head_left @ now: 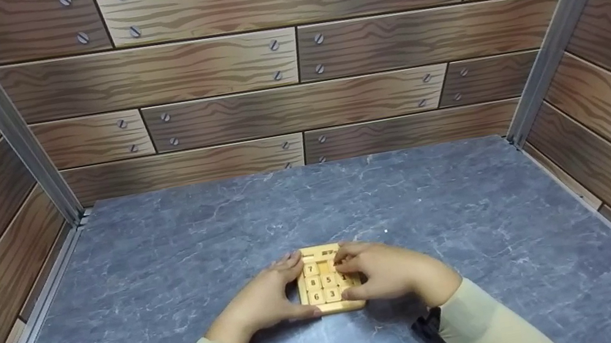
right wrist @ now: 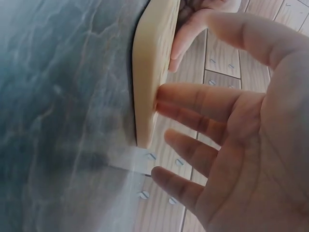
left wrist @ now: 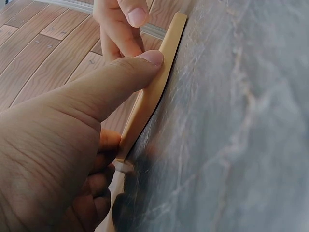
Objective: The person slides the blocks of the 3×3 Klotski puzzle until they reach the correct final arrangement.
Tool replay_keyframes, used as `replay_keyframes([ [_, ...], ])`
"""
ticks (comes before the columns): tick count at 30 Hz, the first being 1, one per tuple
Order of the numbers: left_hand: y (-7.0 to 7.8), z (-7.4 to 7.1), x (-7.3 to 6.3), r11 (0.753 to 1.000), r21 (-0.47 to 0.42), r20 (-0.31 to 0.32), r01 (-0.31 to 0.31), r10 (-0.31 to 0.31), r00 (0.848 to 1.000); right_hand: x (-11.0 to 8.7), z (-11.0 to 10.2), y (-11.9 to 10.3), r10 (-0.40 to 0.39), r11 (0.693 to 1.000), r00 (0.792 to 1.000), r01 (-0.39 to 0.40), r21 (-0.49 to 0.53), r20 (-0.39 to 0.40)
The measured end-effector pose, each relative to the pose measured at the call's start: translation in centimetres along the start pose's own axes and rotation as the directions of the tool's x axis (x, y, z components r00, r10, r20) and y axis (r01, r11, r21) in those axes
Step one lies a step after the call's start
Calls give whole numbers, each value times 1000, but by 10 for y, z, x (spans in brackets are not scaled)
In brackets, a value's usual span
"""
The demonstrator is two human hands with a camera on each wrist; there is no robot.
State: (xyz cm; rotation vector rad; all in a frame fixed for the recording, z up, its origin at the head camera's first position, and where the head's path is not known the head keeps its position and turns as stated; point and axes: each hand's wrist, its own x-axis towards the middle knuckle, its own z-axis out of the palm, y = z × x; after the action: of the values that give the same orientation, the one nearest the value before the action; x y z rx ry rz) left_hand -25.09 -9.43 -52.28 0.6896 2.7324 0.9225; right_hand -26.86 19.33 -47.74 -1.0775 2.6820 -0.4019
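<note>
A yellow sliding number puzzle [head_left: 329, 280] lies flat on the grey marbled table. Tiles 7, 8, 5, 6 and 3 can be read, a 1 is partly covered, and a tile-sized gap shows in the top row beside the 7. My left hand [head_left: 264, 297] grips the puzzle's left side, thumb on the near edge and fingers at the far left corner. Over the right columns, my right hand [head_left: 387, 269] touches the tiles with its fingertips, hiding some of them. In the right wrist view its fingers [right wrist: 193, 99] reach out fairly straight to the puzzle's face.
Grey marbled tabletop [head_left: 311, 207] surrounds the puzzle. Wood-patterned panels [head_left: 286, 56] stand at the back and both sides, with metal posts [head_left: 565, 16] in the corners. Black straps [head_left: 428, 325] are on the wrists below light green sleeves.
</note>
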Motion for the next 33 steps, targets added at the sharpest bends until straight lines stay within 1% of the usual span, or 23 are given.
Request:
replay_keyframes([
  [3,-1,0,1,1000,1,0,-4,4,1000,2,3,0,-9,999,1000,8,51,27],
  [6,0,-1,2,1000,-6,-2,-10,10,1000,3,5,-1,-1,996,998,-4,92,58],
  [9,1,-2,3,1000,-11,-10,-21,20,1000,2,5,0,10,993,998,-17,115,66],
  [12,1,0,3,1000,-10,-11,-29,28,1000,-1,5,0,28,990,997,-38,132,75],
  [15,0,1,2,1000,-6,-5,-26,26,1000,-9,6,-1,43,988,995,-55,141,86],
  [19,-1,-2,-1,1000,-7,5,-11,11,1000,-23,10,-7,44,991,996,-54,122,76],
  [22,-2,-4,-3,1000,-11,11,1,-1,1000,-31,15,-10,41,994,998,-46,103,51],
  [26,-1,-4,-1,1000,-11,10,8,-8,1000,-33,17,-9,39,997,999,-41,73,26],
  [30,-2,0,1,1000,-10,3,-13,13,1000,-34,16,-7,32,999,999,-33,37,38],
  [33,-2,2,0,1000,-8,5,-19,19,1000,-36,15,-5,26,999,998,-28,33,54],
])
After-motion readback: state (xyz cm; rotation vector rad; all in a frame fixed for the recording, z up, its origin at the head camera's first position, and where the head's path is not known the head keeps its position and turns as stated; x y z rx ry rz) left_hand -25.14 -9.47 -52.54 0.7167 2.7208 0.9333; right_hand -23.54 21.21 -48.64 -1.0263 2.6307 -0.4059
